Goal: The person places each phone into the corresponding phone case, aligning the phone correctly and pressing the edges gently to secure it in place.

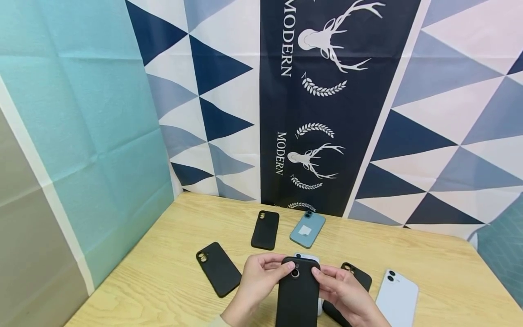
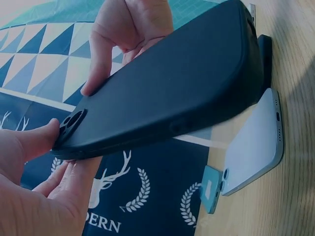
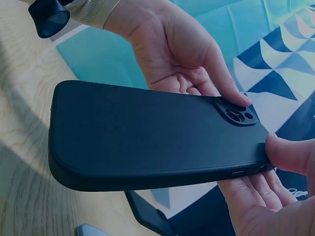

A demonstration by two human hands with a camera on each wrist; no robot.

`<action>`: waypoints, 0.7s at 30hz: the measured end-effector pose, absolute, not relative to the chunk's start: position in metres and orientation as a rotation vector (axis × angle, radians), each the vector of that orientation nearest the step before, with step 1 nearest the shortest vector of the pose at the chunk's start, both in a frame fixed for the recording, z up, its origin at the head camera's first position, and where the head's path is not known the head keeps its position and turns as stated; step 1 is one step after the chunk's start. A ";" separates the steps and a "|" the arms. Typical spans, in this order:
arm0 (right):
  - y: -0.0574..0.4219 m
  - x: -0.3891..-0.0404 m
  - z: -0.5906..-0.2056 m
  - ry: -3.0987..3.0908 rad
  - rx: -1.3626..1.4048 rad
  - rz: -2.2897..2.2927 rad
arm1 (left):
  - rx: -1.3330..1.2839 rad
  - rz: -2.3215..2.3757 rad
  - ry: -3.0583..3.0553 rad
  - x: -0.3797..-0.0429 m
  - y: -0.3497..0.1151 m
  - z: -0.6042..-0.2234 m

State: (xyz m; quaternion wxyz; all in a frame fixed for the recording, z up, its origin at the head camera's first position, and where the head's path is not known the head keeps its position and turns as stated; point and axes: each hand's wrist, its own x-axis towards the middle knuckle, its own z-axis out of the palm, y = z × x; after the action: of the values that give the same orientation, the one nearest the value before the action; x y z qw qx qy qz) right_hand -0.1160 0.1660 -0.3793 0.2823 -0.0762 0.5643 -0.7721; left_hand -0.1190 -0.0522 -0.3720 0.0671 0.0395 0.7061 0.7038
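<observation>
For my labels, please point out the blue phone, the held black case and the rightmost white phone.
Blue phone point(image 1: 315, 229), head view: its back, right side.
Held black case point(image 1: 298, 296), head view: its back.
Rightmost white phone point(image 1: 397, 297), head view: its visible back.

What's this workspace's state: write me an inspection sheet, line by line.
Surface: wood-grain tabletop.
Job's things: black phone case, held up.
Clutter: three other black phone cases, blue smartphone with white label, white smartphone, another white smartphone mostly hidden behind the held case.
Hands: left hand and right hand pinch the held case's camera-end corners.
Cables: nothing seen.
Surroundings: cloth backdrop, deer-and-triangle print, lettered "MODERN".
</observation>
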 end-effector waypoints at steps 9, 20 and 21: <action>0.167 -0.116 -0.383 1.434 -0.212 -2.088 | 0.062 2.129 2.124 -0.117 -0.049 -0.373; 0.167 -0.121 -0.388 1.438 -0.221 -2.081 | -0.004 2.177 2.092 -0.120 -0.044 -0.372; 0.166 -0.121 -0.389 1.436 -0.219 -2.079 | -0.012 2.177 2.103 -0.121 -0.043 -0.373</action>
State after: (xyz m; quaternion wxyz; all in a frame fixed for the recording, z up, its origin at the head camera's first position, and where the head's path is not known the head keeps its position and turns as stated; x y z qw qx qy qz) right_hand -0.1209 0.1665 -0.3888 0.2982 -0.0826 0.5405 -0.7823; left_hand -0.1206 -0.0431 -0.3727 0.0572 -0.0039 0.6936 0.7181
